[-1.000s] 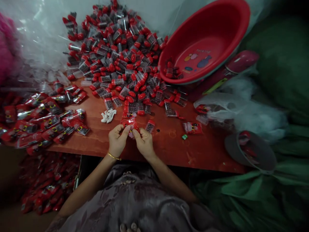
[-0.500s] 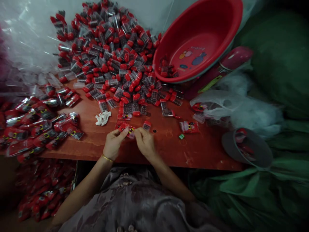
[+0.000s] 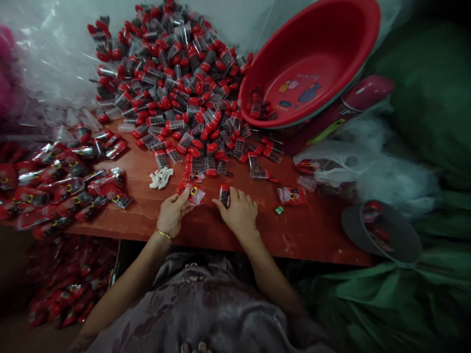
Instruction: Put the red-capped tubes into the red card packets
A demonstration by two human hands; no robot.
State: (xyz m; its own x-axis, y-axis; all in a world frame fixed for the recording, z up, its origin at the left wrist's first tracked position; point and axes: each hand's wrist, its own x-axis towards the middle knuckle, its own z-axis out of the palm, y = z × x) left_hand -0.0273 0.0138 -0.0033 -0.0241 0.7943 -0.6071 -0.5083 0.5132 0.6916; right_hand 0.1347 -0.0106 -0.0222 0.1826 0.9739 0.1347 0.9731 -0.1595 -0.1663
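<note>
My left hand (image 3: 171, 214) pinches a small red printed packet (image 3: 196, 196) with a pale clear patch at its right end, just above the table. To the right, my right hand (image 3: 241, 213) has its thumb and forefinger on either side of a small clear tube with a red cap (image 3: 224, 195) and dark contents. The other fingers are loosely bent. Behind the held packet, another red packet (image 3: 194, 177) lies beside several tubes. A crumpled white bundle (image 3: 161, 178) sits left of it. Farther right are a red packet (image 3: 291, 196) and a tiny green packet (image 3: 279, 210).
A large heap of red-capped tubes (image 3: 176, 78) fills the back. A red basin (image 3: 309, 59) leans at the back right. Filled red packets (image 3: 69, 191) crowd the left. A grey bucket (image 3: 382, 235) and a clear plastic bag (image 3: 368, 166) are at the right.
My right hand has moved away from the packet to the right and now has its fingers around the red-capped tube. The left hand still holds the packet, now more in sight.
</note>
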